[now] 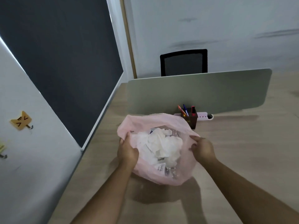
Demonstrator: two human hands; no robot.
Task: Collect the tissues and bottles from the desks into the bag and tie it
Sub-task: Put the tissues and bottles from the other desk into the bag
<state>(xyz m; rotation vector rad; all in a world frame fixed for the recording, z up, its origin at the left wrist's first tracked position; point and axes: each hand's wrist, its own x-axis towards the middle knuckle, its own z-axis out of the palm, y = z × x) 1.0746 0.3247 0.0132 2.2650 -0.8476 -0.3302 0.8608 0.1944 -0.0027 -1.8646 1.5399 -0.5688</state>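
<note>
On desk (242, 159), near centre | pink bag (161, 179), mouth open, held tissues (163, 143) and bottles (169, 172) | judged light, soft, slippery film | your left hand (127, 152) and right hand (202, 148) each pinched its rim | best gathered at those opposite edges

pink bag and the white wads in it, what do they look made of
The pink bag: thin plastic film, faintly glossy and translucent; contents show through its crinkled wall. The white wads: probably tissue paper, matte and soft, crumpled into irregular folds.
</note>
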